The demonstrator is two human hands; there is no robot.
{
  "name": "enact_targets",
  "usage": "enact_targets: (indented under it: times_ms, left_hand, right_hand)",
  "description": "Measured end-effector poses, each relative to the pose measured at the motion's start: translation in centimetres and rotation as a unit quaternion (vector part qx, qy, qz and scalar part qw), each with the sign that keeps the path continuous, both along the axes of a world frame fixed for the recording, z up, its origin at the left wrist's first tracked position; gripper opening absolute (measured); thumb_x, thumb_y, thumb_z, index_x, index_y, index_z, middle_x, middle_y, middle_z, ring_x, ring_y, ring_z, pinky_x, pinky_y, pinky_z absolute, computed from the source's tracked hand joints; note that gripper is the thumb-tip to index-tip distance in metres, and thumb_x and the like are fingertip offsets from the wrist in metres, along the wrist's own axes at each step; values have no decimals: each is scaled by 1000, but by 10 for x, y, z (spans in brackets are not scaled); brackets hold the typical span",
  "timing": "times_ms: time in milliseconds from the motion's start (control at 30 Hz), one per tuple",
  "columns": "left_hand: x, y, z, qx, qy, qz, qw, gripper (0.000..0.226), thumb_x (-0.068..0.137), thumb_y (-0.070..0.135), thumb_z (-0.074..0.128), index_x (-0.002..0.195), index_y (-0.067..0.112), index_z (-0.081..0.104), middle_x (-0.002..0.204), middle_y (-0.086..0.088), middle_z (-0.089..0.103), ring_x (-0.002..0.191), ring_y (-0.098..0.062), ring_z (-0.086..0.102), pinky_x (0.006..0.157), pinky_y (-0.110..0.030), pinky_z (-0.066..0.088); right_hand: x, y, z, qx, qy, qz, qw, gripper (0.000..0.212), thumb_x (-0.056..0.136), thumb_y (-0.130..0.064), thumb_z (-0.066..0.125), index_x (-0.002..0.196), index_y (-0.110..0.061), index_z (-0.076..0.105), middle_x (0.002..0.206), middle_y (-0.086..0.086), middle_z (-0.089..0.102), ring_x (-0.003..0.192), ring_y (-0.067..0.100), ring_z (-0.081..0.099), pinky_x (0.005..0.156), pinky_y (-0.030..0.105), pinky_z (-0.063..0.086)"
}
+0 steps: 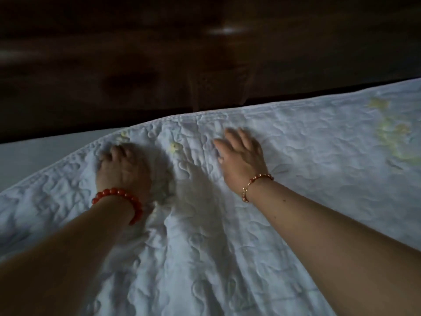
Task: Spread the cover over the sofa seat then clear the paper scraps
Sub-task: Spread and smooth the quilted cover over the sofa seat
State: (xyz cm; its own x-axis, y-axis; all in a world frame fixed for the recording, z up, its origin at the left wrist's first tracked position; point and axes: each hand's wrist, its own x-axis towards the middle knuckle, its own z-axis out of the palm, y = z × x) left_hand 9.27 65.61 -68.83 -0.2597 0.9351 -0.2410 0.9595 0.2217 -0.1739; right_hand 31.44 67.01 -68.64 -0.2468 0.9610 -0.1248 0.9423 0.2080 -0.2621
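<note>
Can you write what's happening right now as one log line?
step: spreading | left hand: curled, bunching white quilted cover | right hand: flat on cover | paper scraps: not seen

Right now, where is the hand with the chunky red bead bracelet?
In the head view the left hand lies left of centre on the quilted cover, near its stitched far edge, with the right hand beside it.

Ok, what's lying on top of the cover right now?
Both hands: the left hand and right hand rest on the cover. Whatever lies under it is hidden.
</note>
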Motion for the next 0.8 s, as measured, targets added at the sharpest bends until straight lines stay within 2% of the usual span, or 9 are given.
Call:
enact_targets:
  times_ms: [67, 167, 267, 333, 400, 533, 600, 700, 800]
  left_hand:
    - [-9, 10, -2, -29, 28, 11, 999, 66, 89, 31, 46, 141, -4, 24, 136, -25, 32, 116, -43, 37, 95, -48, 38]
    - [-10, 18, -2, -3, -8, 54, 998, 51, 93, 12, 31, 140, -6, 21, 138, -28, 26, 122, -45, 32, 96, -48, 41]
    - [-8, 20, -3, 60, -61, 50, 995, 46, 90, 7, 21, 134, -4, 29, 134, -27, 27, 121, -46, 31, 95, -50, 39]
    - [-10, 24, -3, 91, -85, 55, 991, 39, 91, 8, 22, 126, -1, 36, 131, -25, 29, 118, -44, 34, 87, -53, 43]
    - [-12, 26, -3, 98, -82, 56, 990, 34, 93, 5, 26, 126, 1, 35, 131, -25, 30, 118, -43, 34, 84, -53, 45]
    - [-24, 44, 6, 111, -35, -25, 993, 37, 93, 1, 29, 130, -1, 33, 131, -28, 32, 118, -44, 35, 91, -50, 41]
    - [-34, 59, 20, 153, -27, -47, 987, 35, 91, 1, 36, 126, -1, 37, 127, -28, 36, 113, -45, 38, 86, -52, 43]
    - [-35, 54, 14, 165, -7, -76, 983, 37, 89, 5, 45, 126, 2, 41, 122, -26, 41, 107, -44, 41, 81, -50, 43]
    - [-20, 33, -5, 108, -57, -110, 986, 48, 90, 10, 35, 137, 3, 34, 137, -25, 38, 121, -45, 36, 98, -53, 36]
  right_hand:
    - [-16, 15, -4, 30, 8, -7, 999, 44, 94, -15, 42, 137, -22, 37, 153, 1, 22, 140, 25, 14, 106, 42, 22]
    - [-33, 32, -9, 71, 18, -21, 997, 38, 94, -19, 43, 132, -16, 45, 139, 6, 42, 126, 29, 33, 96, 41, 32]
    - [-41, 43, -13, 72, 38, -55, 995, 37, 94, -21, 47, 131, -19, 46, 131, 7, 42, 119, 29, 36, 90, 37, 38]
    - [-42, 51, -13, 48, 83, -110, 989, 37, 92, -23, 53, 129, -26, 49, 129, 4, 41, 117, 25, 39, 82, 32, 39]
    - [-42, 58, -14, 36, 129, -160, 978, 27, 89, -24, 59, 116, -28, 59, 124, 2, 44, 113, 23, 46, 77, 28, 38]
    - [-44, 61, -10, 50, 207, -215, 953, 10, 84, -24, 65, 94, -24, 68, 112, -1, 55, 99, 21, 58, 69, 25, 38]
    - [-47, 61, -3, 97, 228, -195, 949, 15, 81, -21, 66, 95, -24, 69, 108, 1, 58, 100, 24, 57, 76, 29, 42]
    - [-53, 54, -8, 138, 117, -118, 976, 43, 74, -24, 70, 116, -23, 60, 113, 2, 61, 112, 29, 48, 91, 38, 36]
    - [-57, 45, -21, 144, 78, -74, 984, 44, 79, -26, 63, 121, -16, 58, 119, 6, 62, 114, 34, 50, 96, 45, 40]
